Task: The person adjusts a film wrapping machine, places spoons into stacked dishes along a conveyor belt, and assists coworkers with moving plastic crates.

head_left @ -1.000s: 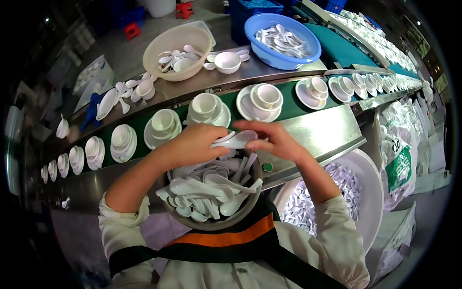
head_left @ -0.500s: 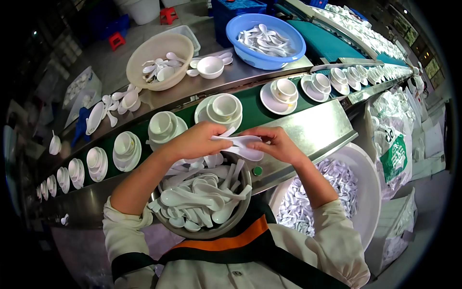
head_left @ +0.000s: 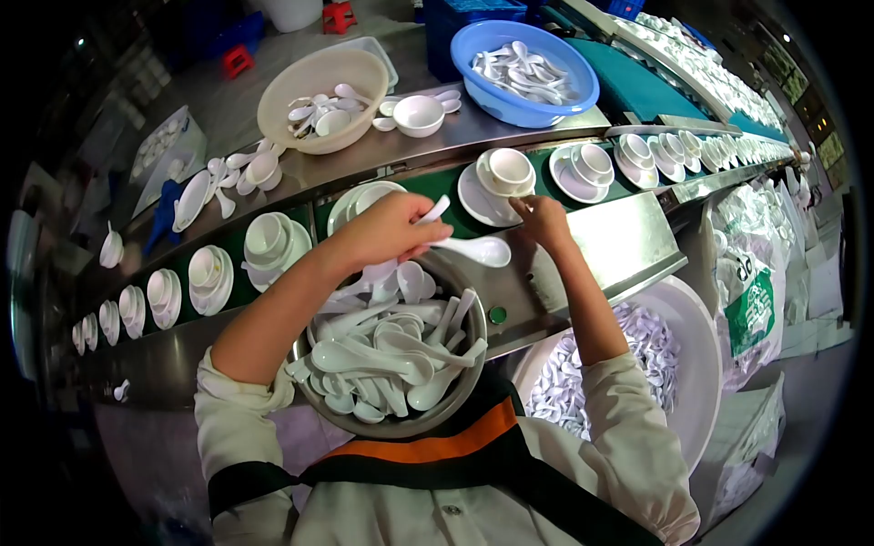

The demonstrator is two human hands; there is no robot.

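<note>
My left hand (head_left: 391, 227) is closed round the handle of a white spoon (head_left: 481, 250), whose bowl points right; another white piece sticks up between the fingers. Below it, a round basin (head_left: 473, 362) holds many white spoons. My right hand (head_left: 541, 218) reaches to the belt, its fingertips at the near edge of a saucer (head_left: 478, 198) that carries stacked white bowls (head_left: 506, 171). Whether those fingertips grip anything is too small to tell. More stacked sets stand along the green belt (head_left: 436, 206) on both sides.
Behind the belt, a metal ledge (head_left: 355, 166) bears a cream basin (head_left: 273, 100), a blue basin (head_left: 464, 45) with spoons, and loose spoons and bowls. A large white tub (head_left: 706, 364) of spoons stands at lower right, beside a plastic sack (head_left: 756, 264). A green button (head_left: 497, 315) is near the basin.
My right hand has let go of the spoon and moved up and right to a saucer set. My left hand still holds the spoon. The sets on the belt have shifted left.
</note>
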